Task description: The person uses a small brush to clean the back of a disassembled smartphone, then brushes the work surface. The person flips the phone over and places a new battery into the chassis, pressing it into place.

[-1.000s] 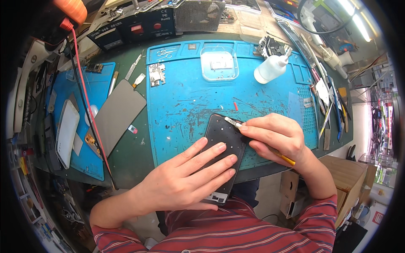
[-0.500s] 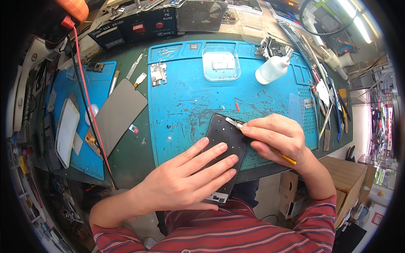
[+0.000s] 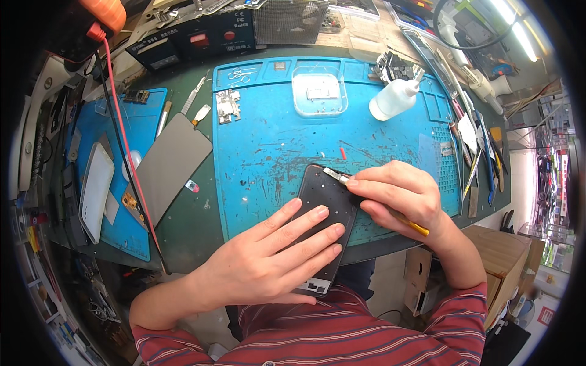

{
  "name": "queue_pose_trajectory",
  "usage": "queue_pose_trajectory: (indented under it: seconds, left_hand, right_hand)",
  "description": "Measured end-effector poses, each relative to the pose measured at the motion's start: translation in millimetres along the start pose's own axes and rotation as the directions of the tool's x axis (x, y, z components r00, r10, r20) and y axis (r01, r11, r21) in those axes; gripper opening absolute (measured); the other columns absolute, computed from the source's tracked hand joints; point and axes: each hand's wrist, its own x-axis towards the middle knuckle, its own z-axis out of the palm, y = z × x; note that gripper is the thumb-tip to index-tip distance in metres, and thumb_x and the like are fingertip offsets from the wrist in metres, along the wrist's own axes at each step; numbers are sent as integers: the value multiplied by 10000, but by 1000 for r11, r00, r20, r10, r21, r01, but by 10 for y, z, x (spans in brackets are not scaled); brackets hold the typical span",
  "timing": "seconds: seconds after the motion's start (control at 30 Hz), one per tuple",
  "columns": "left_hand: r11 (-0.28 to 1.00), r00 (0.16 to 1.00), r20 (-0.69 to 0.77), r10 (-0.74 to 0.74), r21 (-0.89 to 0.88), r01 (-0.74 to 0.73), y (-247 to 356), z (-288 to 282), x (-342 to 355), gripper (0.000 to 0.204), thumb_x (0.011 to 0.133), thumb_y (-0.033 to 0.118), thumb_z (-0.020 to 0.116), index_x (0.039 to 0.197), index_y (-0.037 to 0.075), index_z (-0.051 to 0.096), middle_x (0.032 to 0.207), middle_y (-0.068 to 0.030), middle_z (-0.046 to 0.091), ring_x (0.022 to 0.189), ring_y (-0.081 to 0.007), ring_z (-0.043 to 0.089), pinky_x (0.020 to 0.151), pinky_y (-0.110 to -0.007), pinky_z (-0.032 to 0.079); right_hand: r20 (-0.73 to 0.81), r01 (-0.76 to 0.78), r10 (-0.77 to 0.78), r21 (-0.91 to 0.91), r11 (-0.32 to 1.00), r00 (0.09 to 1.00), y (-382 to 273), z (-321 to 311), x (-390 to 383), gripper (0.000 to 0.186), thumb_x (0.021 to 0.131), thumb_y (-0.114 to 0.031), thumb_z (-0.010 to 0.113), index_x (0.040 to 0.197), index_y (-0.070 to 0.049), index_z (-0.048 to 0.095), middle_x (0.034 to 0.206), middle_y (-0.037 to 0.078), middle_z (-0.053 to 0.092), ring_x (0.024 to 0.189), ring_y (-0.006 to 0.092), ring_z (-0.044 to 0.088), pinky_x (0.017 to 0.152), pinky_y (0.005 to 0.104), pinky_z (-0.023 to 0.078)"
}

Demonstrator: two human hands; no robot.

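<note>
"Where's the black panel [image 3: 314, 194]?"

"Over the worktop's [image 3: 195, 226] near edge. The left hand [image 3: 268, 253] lies flat on it, fingers straight."

"And the right hand [image 3: 403, 195]?"

"Pinching a knife [image 3: 336, 176] (gold handle!) at its far end."

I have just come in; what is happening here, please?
A person's left hand lies spread over a black phone panel. The right hand grips a gold-handled tool, its metal tip by the panel's far end; whether they touch is unclear. Behind, on the blue mat, stand a clear plastic tray and a translucent bottle.
</note>
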Motion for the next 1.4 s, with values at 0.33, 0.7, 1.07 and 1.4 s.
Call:
queue_pose_trajectory:
  seconds: [0.33, 0.7, 1.07, 1.4]
  left_hand:
    - [1000, 1000, 5, 4, -9, -4, -7, -3, -6, 788, 816, 598, 854, 1403, 88, 732, 1567, -108, 641, 1499, -367, 561, 1261, -592, 430]
    - [1000, 1000, -5, 5, 5, -5, -14, 9, -10, 769, 829, 603, 844, 1398, 97, 738, 1564, -109, 643, 1512, -362, 551, 1272, -591, 418]
    - [1000, 1000, -14, 9, 12, -9, -15, 21, -19, 778, 832, 602, 843, 1411, 96, 730, 1567, -106, 638, 1513, -360, 546, 1273, -590, 417]
    - [1000, 1000, -7, 7, 5, -7, -17, 11, -15, 771, 839, 604, 839, 1404, 90, 731, 1566, -110, 639, 1512, -361, 548, 1269, -591, 421]
  right_hand:
    - [-29, -1, 1, 19, 1000, 1000, 10, 12, -8, 330, 861, -6, 844, 1187, -8, 795, 1085, 127, 786, 852, 281, 746, 724, 374, 597]
    - [-39, 27, -26, 9, 1000, 999, 21, 31, -6, 345, 865, -26, 849, 1205, -3, 797, 1093, 133, 795, 837, 269, 752, 703, 363, 598]
    - [-26, 13, -13, 2, 1000, 1000, -2, 13, -1, 347, 872, -26, 845, 1214, -4, 790, 1103, 135, 796, 833, 271, 752, 697, 366, 594]
    - [-28, 34, -36, -84, 996, 999, 12, 36, 55, 369, 814, -35, 871, 1176, -43, 804, 1106, 72, 796, 847, 231, 690, 748, 344, 562]
